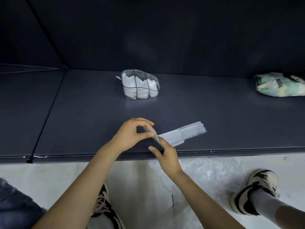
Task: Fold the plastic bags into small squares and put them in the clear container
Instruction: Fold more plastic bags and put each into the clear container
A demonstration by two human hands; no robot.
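Right hand (166,154) grip pinches bag strip (181,132) near end | left hand (132,133) grip pinches same end | strip extends right

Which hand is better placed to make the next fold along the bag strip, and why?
Probably the right hand. It pinches the lifted end of the bag strip on the side where the strip runs out flat. The left hand pinches the same end from the far side.
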